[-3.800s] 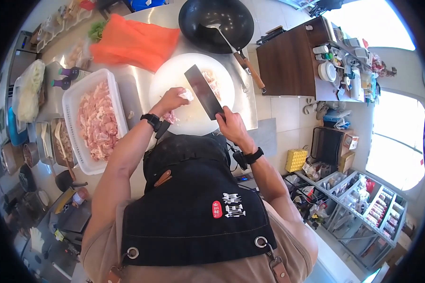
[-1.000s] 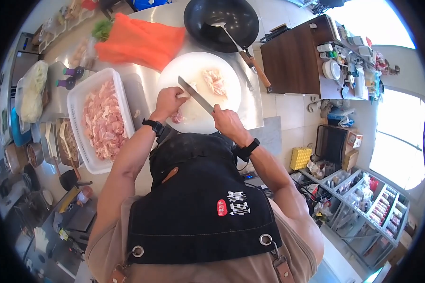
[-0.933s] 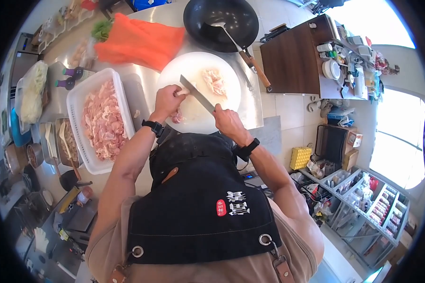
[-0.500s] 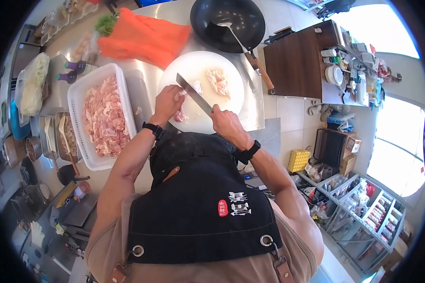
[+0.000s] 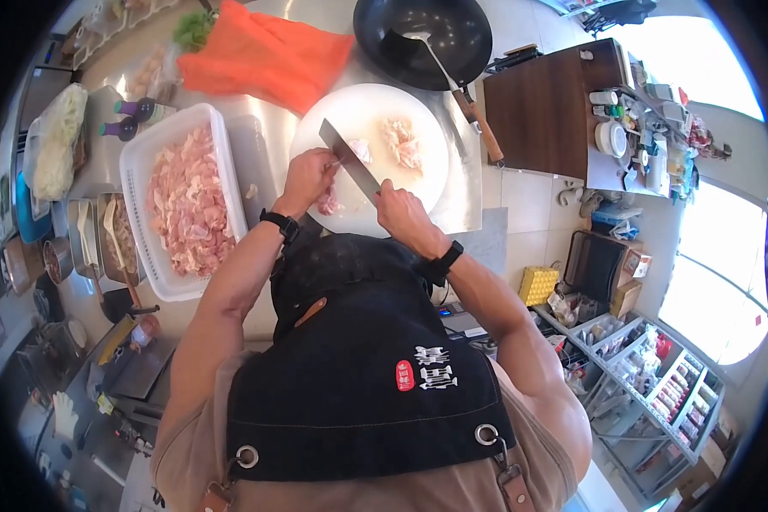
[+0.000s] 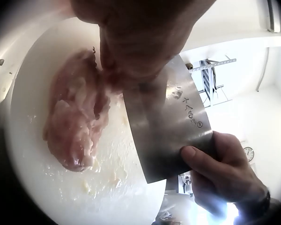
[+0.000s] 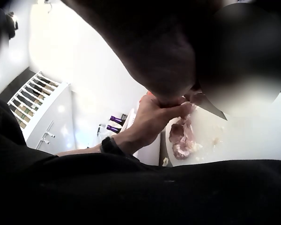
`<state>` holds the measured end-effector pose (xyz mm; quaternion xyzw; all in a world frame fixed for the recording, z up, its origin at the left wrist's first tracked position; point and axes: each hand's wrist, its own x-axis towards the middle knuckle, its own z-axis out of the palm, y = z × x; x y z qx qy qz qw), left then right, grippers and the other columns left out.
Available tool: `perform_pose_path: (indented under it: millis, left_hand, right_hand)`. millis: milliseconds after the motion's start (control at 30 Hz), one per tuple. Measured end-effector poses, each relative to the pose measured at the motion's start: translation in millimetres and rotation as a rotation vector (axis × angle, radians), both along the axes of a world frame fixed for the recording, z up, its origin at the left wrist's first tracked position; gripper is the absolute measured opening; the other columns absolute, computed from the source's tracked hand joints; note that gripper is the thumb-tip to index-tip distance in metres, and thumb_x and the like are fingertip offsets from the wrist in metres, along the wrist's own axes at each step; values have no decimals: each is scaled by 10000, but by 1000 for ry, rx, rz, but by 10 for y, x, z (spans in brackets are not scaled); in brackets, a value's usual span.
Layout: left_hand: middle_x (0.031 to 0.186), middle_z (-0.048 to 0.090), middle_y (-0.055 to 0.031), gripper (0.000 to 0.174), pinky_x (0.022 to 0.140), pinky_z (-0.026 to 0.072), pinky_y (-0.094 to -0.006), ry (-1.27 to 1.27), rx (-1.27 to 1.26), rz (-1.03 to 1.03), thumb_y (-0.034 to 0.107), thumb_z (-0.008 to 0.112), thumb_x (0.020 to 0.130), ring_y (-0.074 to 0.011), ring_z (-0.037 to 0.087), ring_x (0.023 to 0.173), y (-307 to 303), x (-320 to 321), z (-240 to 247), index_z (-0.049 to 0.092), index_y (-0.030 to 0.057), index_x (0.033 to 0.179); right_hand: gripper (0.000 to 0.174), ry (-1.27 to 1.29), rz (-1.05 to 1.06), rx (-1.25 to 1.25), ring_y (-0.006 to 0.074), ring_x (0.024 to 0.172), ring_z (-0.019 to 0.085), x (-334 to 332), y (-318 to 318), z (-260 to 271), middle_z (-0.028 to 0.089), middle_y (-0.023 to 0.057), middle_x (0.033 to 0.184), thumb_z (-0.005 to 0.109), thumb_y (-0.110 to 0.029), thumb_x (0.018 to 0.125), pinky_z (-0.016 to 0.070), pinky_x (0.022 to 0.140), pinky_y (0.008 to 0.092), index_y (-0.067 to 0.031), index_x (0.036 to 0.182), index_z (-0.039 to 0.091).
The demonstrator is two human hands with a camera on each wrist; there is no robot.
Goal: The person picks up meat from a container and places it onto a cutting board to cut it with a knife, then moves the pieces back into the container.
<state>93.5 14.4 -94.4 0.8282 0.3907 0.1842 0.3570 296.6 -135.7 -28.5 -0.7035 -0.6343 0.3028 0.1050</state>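
A round white cutting board [image 5: 405,205] lies before the person. The right hand [image 5: 403,212] grips a cleaver [image 5: 354,165], its thumb on the blade's side in the left wrist view. The blade stands on edge close beside the left hand [image 5: 310,177], whose curled fingers pinch one end of a raw meat piece [image 6: 75,112]; the fingertips are partly hidden. That piece hangs down onto the board's near left part. Beyond the blade lie a small pale piece [image 5: 361,151] and a larger pile of cut meat [image 5: 401,143].
Left of the board stands a white plastic basket [image 5: 130,200] full of raw meat. An orange cloth [image 5: 260,55] lies behind it. A black wok [image 5: 401,43] with a spatula [image 5: 459,96] is at the back right. Two purple-capped bottles [image 5: 141,109] stand at the left.
The small pale piece, earlier in the left fingers, now lies beyond the blade. The left hand has shifted onto the meat nearer the person. The cleaver has tilted more upright since the first frame.
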Motion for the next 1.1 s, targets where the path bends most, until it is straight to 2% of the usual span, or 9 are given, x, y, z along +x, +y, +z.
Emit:
perform_pose_path:
  millis: [267,333,533,633,700,800,900,967,1100]
  left_hand:
    - [1022,764,-156,157,795,600,-408,-40,-177,1,122,775,885,-363,743,883,-4,-9,7,786,12,996]
    - [1003,761,-151,153,807,597,-424,-31,-25,-17,129,764,884,-362,738,898,8,-3,-55,784,20,990]
    - [962,744,-129,132,826,574,-456,184,32,-225,158,729,868,-355,713,934,-31,27,19,776,66,951]
    - [924,724,-114,162,805,572,-454,112,12,-159,216,755,852,-348,710,921,-14,23,175,749,61,900]
    - [911,717,-111,180,803,571,-454,95,-51,-95,231,765,849,-344,710,920,-6,19,339,739,57,886]
    - [974,742,-92,205,826,585,-425,315,-4,21,253,774,849,-326,719,937,158,130,349,760,68,935]
    - [1020,747,-99,227,852,586,-422,60,37,-16,247,770,855,-334,719,948,228,340,229,772,66,992]
    - [1028,737,-128,240,859,577,-439,-179,269,-154,237,762,864,-360,711,955,213,515,133,771,60,1025]
    - [1032,722,-150,221,857,568,-467,-67,175,-351,219,759,861,-384,704,957,258,634,21,767,60,1015]
  right_hand:
    - [256,-25,-28,26,470,677,712,-224,383,-231,687,288,713,581,-189,1039,575,624,562,59,992,537]
    - [289,6,-62,14,491,710,710,-241,552,-264,691,309,742,580,-213,1050,568,661,591,71,1011,536]
    - [288,80,-108,69,513,798,708,-77,636,-338,711,308,819,610,-221,1032,571,721,581,64,1028,574]
    - [305,207,-55,129,537,845,691,163,449,-341,705,326,866,615,-245,1034,549,736,596,58,1030,582]
    - [304,251,-186,107,555,839,670,265,173,-208,692,330,847,615,-247,1041,522,735,610,55,1028,582]
    - [293,259,-320,70,560,819,659,438,-137,-44,680,338,813,609,-240,1051,508,723,622,51,1032,571]
    - [290,186,-374,27,573,798,645,558,-384,-47,667,343,785,606,-237,1056,494,712,633,47,1032,551]
    - [286,180,-372,37,572,792,645,590,-515,-59,669,343,787,607,-234,1055,496,710,635,44,1034,542]
    - [264,182,-345,70,564,772,651,568,-667,-113,670,340,774,603,-220,1048,505,709,640,34,1041,531]
